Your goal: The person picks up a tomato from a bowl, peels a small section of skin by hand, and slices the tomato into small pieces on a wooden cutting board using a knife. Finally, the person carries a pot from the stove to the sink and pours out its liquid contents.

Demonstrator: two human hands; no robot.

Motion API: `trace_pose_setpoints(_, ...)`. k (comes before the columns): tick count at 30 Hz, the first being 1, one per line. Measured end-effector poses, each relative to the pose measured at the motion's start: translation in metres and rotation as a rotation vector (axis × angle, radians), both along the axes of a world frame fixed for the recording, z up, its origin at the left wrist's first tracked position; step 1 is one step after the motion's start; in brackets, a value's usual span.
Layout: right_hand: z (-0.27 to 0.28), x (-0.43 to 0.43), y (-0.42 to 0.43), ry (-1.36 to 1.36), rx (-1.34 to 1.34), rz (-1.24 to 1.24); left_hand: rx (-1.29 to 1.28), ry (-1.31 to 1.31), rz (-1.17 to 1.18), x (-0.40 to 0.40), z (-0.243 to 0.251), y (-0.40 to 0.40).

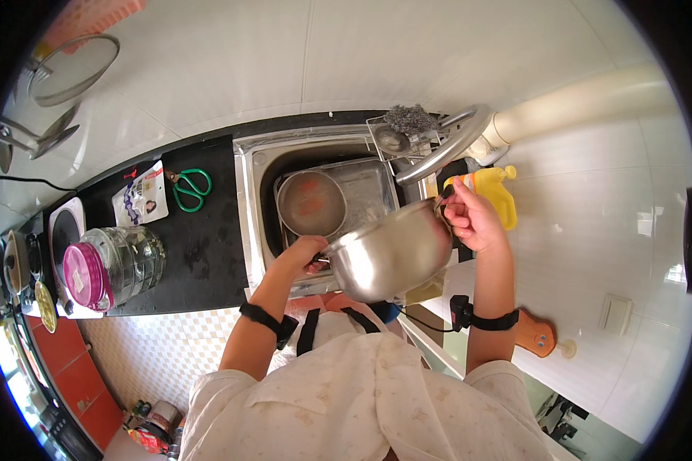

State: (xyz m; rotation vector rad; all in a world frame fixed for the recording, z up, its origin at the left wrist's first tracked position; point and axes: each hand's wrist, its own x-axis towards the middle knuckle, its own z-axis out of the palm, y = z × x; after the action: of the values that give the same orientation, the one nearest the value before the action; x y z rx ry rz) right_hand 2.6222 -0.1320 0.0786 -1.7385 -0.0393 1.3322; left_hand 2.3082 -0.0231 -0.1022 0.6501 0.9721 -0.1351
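Observation:
A stainless steel pot [389, 256] is tilted in the air over the near right part of the sink [249, 201], its rim towards the wall. My left hand [304, 254] grips its left handle, and my right hand [474, 216] holds the handle on its right side. What the pot contains is hidden from view. In the sink lies a rectangular metal tray [375, 184], with a round metal pan or bowl [311, 203] at its left end; reddish patches show inside the round one. A curved metal faucet [447, 150] rises behind the right side of the sink.
A wire rack with steel wool [410, 118] stands by the faucet, with a yellow bottle [499, 196] at the right. On the black counter are green-handled scissors [191, 189], a white pouch [141, 197] and a large jar with a pink lid [86, 275]. A glass lid [75, 69] hangs at upper left.

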Motion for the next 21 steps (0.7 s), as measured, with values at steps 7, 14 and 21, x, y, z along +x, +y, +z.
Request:
trace_pose_setpoints(7,-0.096,0.0,-0.018,-0.139,-0.084,-0.037,1.066,0.247,0.144,-0.012,0.04,0.023)
trace_pose_setpoints(14,-0.189,0.01,0.022,-0.211,0.123,-0.198,1.394,0.317,0.181,-0.005,0.063,0.026)
trace_pose_setpoints(21,-0.194,0.007,0.068,-0.291,0.466,-0.271,1.469,0.342,0.301,-0.007,0.058,0.024)
